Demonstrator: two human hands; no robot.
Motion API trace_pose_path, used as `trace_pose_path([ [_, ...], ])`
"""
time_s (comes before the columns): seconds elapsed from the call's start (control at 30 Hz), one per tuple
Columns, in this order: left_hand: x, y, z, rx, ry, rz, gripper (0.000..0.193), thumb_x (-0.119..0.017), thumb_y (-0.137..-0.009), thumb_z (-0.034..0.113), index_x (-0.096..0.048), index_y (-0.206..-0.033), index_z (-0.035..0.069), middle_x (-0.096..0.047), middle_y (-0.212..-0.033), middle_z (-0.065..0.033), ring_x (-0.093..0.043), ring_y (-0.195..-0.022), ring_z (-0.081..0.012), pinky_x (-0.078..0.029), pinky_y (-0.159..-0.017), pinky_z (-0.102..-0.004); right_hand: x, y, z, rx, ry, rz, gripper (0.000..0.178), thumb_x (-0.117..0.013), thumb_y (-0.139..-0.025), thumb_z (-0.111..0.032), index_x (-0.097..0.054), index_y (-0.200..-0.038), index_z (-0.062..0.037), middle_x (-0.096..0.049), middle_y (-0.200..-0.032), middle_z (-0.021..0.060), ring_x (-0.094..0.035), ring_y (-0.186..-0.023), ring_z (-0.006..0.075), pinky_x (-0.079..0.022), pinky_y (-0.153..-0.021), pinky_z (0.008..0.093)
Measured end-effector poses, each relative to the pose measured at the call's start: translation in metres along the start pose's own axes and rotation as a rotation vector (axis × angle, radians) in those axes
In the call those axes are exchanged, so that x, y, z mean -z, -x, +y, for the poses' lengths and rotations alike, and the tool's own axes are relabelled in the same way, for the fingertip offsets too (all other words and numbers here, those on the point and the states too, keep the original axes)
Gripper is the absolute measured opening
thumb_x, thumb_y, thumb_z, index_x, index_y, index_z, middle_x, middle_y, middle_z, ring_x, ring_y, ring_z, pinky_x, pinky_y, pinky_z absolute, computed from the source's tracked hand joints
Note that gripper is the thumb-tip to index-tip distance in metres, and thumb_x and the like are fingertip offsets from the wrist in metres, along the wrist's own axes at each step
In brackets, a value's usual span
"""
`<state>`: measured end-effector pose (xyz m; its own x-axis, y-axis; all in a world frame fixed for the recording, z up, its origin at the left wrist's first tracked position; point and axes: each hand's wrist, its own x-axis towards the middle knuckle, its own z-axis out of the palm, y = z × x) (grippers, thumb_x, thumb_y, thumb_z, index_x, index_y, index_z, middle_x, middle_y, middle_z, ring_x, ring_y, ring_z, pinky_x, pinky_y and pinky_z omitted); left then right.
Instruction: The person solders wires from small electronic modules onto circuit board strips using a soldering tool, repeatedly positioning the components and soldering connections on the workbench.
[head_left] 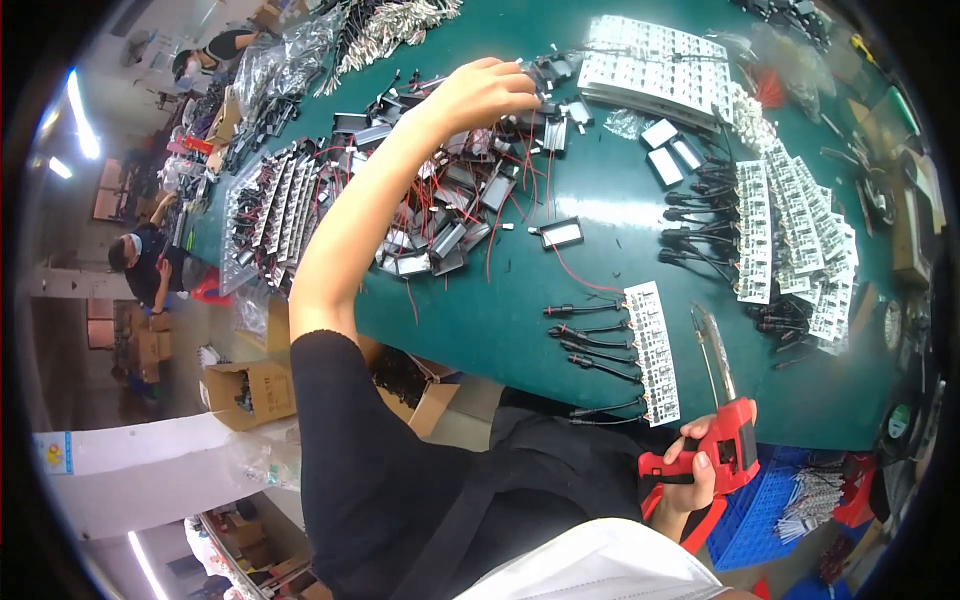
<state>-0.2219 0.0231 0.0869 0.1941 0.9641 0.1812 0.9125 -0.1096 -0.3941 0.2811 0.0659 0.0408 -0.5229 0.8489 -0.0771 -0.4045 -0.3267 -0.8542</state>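
In my right hand (690, 470) is a red soldering gun (735, 445), its long metal tip pointing away from me over the table. Left of that tip lies a white circuit board strip (654, 355) with several short black cable leads. A red wire links the strip to a small black rectangular case (560, 234) with a pale inside. My left hand (490, 92) reaches across to the far edge of a pile of similar black cases (450, 200) with red wires. Its fingers are curled downward, and whatever they pinch is hidden.
The green table (600, 190) holds wired strips (795, 230) at the right, stacked white board panels (655, 70) at the back and more strips (285, 205) at the left. A blue crate (750, 520) stands below the right edge. Other people work at the far left.
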Motion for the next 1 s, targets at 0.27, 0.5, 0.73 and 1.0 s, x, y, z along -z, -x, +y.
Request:
trace_pose_path([
  [0.27,-0.002,-0.017,-0.031,-0.443,-0.025,-0.139,0.020,-0.058,-0.076,0.015,-0.065,-0.095,0.014,-0.061,-0.112,-0.0013,-0.057,-0.108,-0.0218,-0.048,-0.092,-0.0323,-0.004,-0.004,0.003,0.026,-0.005,-0.066,0.078,-0.053,-0.077,-0.008,-0.014,-0.144,0.0046,-0.050,-0.092,0.0173,-0.052,-0.083,0.0205,-0.050,-0.048,0.0225],
  [0.5,-0.012,-0.029,-0.030,-0.088,0.241,0.196,0.019,-0.065,-0.080,0.017,-0.069,-0.098,0.014,-0.068,-0.102,0.0000,-0.064,-0.097,-0.0170,-0.053,-0.079,-0.0303,0.015,-0.004,-0.001,-0.085,0.200,0.000,0.082,-0.054,-0.075,-0.014,-0.014,-0.143,0.0062,-0.050,-0.091,0.0174,-0.052,-0.080,0.0202,-0.048,-0.045,0.0213],
  [0.73,0.022,-0.030,0.009,0.685,1.436,1.012,0.027,-0.052,-0.096,0.019,-0.065,-0.090,-0.003,-0.068,-0.090,-0.0084,-0.064,-0.088,-0.0150,-0.051,-0.083,-0.0299,0.079,-0.026,-0.028,-0.340,0.410,-0.341,0.060,-0.066,-0.085,-0.015,-0.030,-0.132,-0.0025,-0.050,-0.102,0.0137,-0.062,-0.071,0.0228,-0.053,-0.060,0.0327],
  [1.0,0.056,0.014,0.101,0.932,1.771,0.518,0.024,-0.048,-0.095,0.015,-0.060,-0.110,0.000,-0.065,-0.093,-0.0050,-0.037,-0.055,-0.0036,-0.033,-0.052,-0.0192,0.016,-0.002,-0.006,0.036,0.025,-0.090,0.075,-0.051,-0.081,-0.012,-0.015,-0.146,0.0018,-0.051,-0.097,0.0168,-0.051,-0.080,0.0192,-0.047,-0.047,0.0231],
])
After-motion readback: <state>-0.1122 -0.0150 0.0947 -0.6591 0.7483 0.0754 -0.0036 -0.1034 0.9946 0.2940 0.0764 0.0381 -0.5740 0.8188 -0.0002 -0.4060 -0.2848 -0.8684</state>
